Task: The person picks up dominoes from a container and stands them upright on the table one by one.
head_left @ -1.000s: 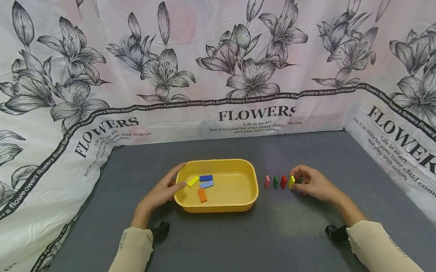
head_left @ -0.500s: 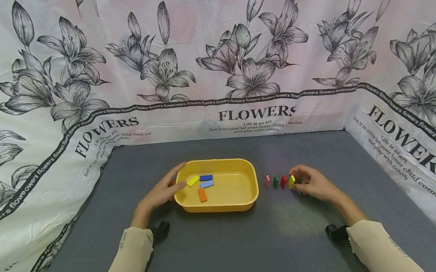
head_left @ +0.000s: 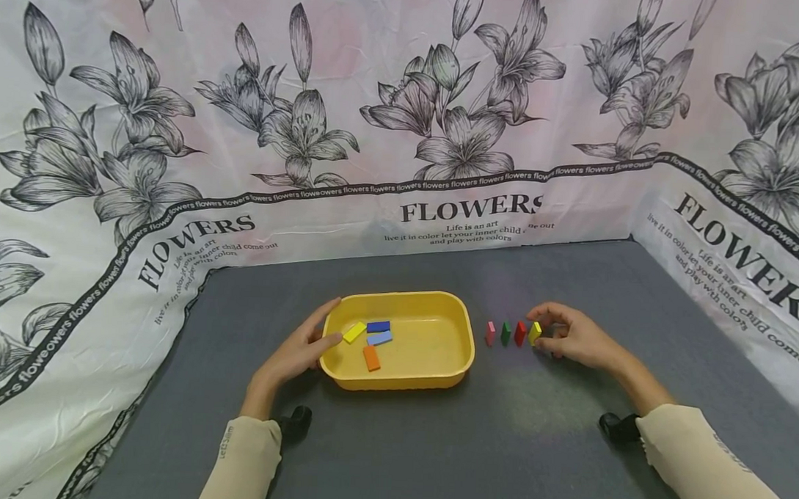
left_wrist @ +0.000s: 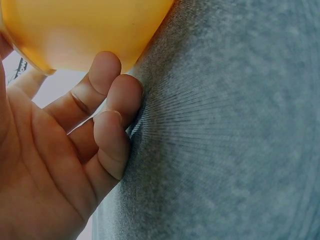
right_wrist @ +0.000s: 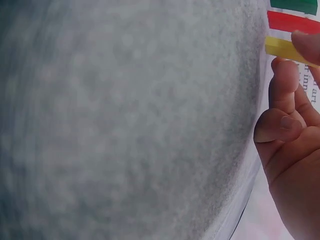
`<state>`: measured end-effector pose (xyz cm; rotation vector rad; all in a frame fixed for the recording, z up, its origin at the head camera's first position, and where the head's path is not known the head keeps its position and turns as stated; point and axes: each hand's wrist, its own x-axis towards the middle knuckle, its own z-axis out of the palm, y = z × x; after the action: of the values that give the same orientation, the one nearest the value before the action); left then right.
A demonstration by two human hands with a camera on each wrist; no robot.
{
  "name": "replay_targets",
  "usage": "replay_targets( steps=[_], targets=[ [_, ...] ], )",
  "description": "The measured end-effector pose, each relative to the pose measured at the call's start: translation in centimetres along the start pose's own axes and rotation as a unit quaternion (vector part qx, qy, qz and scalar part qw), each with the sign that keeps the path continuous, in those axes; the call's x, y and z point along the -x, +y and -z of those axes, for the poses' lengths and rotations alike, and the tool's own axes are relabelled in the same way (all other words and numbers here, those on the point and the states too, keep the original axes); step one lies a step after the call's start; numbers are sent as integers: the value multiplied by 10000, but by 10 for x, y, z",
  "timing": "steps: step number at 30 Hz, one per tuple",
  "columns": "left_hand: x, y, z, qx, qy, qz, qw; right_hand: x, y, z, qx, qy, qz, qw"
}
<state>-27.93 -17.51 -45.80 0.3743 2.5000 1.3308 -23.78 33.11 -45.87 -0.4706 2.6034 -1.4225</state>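
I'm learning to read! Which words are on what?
"FLOWERS": three times, on the cloth
"flowers", repeated: on its black band
"Life is an art": on the cloth
"live it in color let your inner child come out": cloth
"and play with colors": cloth
Left sleeve, right sleeve: print too small

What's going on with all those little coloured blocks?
A person's right hand is curled around a small yellow rectangular block, standing upright on the dark grey tabletop. It ends an upright row: pink block, dark green block, red block. The left hand holds one end of a yellow rounded plastic-looking tray. Inside lie a second yellow block, a dark blue block, a light blue block and an orange block.
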Motion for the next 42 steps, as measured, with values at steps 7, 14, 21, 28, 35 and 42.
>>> replay_targets(
  steps=[7, 14, 21, 28, 35, 42],
  targets=[
    [0, -1, 0, 30, 6, -47, 10000, 0, -7, 3, -63, 34, 11, 10000],
    [0, -3, 1, -34, 11, -45, 10000, -4, -21, 8, -43, 216, -118, 9997],
    [-1, -4, 1, -74, 20, -35, 10000, -13, -37, 6, 208, 483, -228, 9984],
    [-1, -3, 1, -28, -1, -31, 10000, -25, -59, -5, 240, 590, -33, 9980],
    [-1, -3, 0, -64, 9, -42, 10000, -41, -79, -27, 90, 345, 444, 9984],
    [-2, -3, 0, -63, -14, -123, 9999, -58, -93, -53, 272, -49, 679, 9973]
  ],
)
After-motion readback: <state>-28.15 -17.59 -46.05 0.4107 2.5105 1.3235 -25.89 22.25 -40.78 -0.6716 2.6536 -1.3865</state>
